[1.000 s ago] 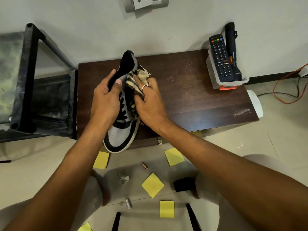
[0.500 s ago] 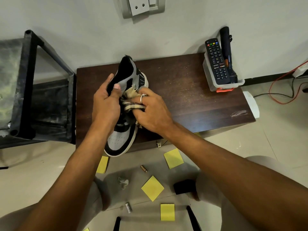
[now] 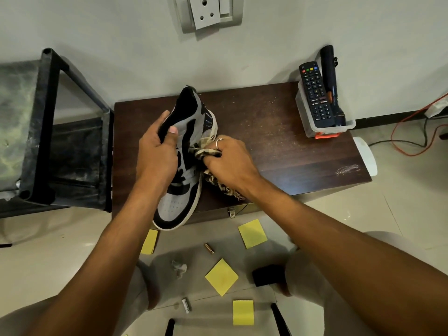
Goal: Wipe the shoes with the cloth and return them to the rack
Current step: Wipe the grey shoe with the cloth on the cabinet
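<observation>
In the head view, the left hand point(image 3: 157, 156) grips a grey and black shoe point(image 3: 179, 204) by its collar. The thumb lies on the outer grey panel, and the other fingers curl into the dark opening. The shoe is held over the front left part of a dark wooden table point(image 3: 278, 146), with its heel toward the wall and its toe hanging past the table's near edge. The right hand point(image 3: 230, 161) has its fingers curled tight round a bunched checked cloth point(image 3: 206, 147) and presses it against the shoe's right side near the white sole edge. A frayed end of the cloth trails below the wrist onto the table. A ring shows on one finger.

A black rack point(image 3: 55, 132) stands just left of the table, against the wall. At the table's far right corner, a clear container point(image 3: 324, 129) holds a remote point(image 3: 315, 93) and a black torch point(image 3: 331, 81). On the floor near the person's knees lie yellow sticky notes point(image 3: 221, 276) and a small battery point(image 3: 209, 248).
</observation>
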### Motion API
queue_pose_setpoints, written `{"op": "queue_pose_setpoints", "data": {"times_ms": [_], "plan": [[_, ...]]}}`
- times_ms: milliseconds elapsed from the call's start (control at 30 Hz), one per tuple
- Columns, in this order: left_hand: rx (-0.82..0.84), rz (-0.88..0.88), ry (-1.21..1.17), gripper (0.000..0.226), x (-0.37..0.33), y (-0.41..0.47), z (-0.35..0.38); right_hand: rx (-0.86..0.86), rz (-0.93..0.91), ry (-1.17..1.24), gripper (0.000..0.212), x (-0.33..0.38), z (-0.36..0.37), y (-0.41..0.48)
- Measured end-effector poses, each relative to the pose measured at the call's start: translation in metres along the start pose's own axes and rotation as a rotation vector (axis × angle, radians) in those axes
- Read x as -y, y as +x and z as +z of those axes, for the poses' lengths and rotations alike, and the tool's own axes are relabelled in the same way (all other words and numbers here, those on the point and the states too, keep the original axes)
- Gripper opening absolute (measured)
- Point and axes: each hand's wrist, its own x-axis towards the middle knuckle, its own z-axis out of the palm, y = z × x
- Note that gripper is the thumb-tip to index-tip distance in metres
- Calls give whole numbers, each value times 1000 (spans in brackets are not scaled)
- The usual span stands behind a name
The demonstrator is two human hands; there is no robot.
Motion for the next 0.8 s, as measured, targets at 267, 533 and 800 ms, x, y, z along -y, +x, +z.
{"op": "queue_pose_setpoints", "data": {"times_ms": [267, 533, 800], "plan": [[25, -13, 32, 35, -3, 9, -13, -284, 59, 191, 19, -7, -20, 18], [90, 51, 183, 39, -10, -9, -9, -225, 82, 201, 19, -13, -5, 18], [38, 54, 480, 79, -35, -12, -10, -73, -30, 156, 24, -12, -6, 2]]}}
